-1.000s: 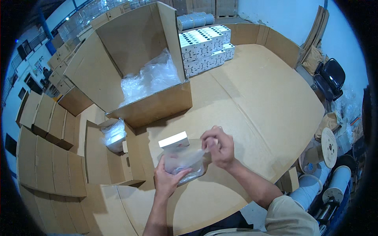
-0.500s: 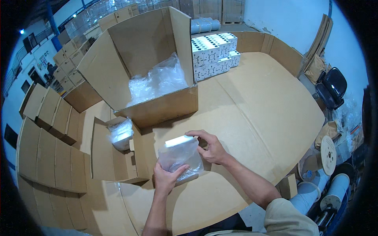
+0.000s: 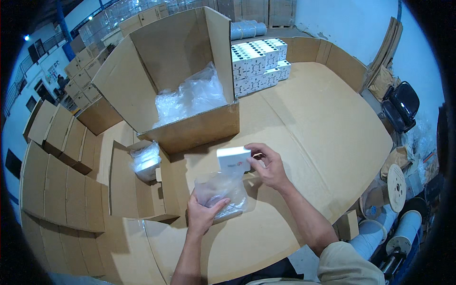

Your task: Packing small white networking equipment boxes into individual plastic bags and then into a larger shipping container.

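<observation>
Mostly white, the flat box (image 3: 233, 159) is printed red and grey

right grip (image 3: 267, 168): open tabletop (image 3: 327, 123) rightward | blocked left: carton (image 3: 124, 183), tall box (image 3: 194, 122)

Cool light fills the scene; a lamp (image 3: 26, 37) glares upper left, soft shadows cross the cardboard tabletop (image 3: 323, 118), the held plastic bag (image 3: 234, 192) glints, and fisheye distortion curves dark-rimmed edges.

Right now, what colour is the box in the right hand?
The box is mainly white; head view.
</observation>
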Demonstrator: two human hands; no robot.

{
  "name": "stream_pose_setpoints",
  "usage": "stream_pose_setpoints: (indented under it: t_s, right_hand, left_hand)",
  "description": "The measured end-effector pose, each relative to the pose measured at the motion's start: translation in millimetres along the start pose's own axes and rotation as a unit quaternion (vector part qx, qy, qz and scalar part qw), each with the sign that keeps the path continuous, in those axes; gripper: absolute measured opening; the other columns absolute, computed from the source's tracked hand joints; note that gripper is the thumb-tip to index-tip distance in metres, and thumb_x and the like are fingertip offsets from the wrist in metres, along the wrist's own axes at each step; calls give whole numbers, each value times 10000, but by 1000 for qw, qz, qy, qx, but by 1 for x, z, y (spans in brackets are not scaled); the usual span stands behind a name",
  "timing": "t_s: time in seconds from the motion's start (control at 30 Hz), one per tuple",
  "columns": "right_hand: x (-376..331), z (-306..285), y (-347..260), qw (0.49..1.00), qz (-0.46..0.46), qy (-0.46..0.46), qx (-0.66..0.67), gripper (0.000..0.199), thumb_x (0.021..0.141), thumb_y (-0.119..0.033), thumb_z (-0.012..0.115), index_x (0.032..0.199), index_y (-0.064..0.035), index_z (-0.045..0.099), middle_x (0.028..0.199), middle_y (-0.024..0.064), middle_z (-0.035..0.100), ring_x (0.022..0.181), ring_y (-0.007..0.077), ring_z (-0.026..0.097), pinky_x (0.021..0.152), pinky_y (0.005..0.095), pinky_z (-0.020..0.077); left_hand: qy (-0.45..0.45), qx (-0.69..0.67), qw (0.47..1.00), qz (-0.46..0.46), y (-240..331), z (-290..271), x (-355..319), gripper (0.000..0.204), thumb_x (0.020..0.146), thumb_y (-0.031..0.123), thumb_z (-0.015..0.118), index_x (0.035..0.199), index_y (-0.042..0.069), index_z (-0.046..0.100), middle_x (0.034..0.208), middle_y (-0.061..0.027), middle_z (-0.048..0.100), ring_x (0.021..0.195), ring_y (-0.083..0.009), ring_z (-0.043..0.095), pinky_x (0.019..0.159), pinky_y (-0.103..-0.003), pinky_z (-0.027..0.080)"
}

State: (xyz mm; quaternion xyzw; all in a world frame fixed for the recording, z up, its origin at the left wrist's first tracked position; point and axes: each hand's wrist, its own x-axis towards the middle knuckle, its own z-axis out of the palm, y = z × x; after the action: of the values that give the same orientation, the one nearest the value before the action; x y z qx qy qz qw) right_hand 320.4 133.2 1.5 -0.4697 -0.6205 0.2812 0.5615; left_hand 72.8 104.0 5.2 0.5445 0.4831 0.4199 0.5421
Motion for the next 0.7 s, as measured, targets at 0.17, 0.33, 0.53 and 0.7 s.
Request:
stream_pose_setpoints:
  t_s: [0.17, 0.33, 0.53, 0.7]
  right_hand:
    - [3, -1, -2, 968, 68, 111, 215, 322, 928, 64, 648, 1202, -1, 492, 1056, 86, 600, 968, 172, 655, 810, 315, 607]
    - [2, 3, 0, 918, 116, 124, 359, 284, 929, 71, 644, 1121, -24, 458, 1077, 104, 577, 1036, 233, 675, 867, 371, 639]
    - [-2, 10, -1, 896, 121, 95, 416, 257, 944, 57, 640, 1106, -34, 463, 1089, 115, 581, 1017, 238, 692, 882, 385, 643]
    - [-5, 14, -3, 899, 122, 59, 416, 239, 952, 52, 632, 1116, -23, 475, 1095, 131, 588, 1009, 234, 694, 893, 377, 641]
  left_hand:
    - [-33, -8, 999, 19, 6, 4, 0, 591, 709, 129, 933, 1194, 5, 617, 1121, -103, 702, 1039, -195, 675, 943, -353, 539]
    - [-65, 27, 997, 13, -1, 3, 3, 601, 723, 118, 915, 1227, 0, 610, 1132, -107, 707, 1053, -185, 672, 948, -349, 539]
    - [-77, 27, 997, 9, 0, 4, 3, 672, 713, 134, 924, 1278, -8, 589, 1160, -123, 706, 1067, -195, 672, 960, -356, 538]
    - [-74, 26, 997, 15, 1, 5, 3, 724, 709, 152, 932, 1310, -22, 567, 1184, -136, 698, 1087, -205, 669, 978, -365, 534]
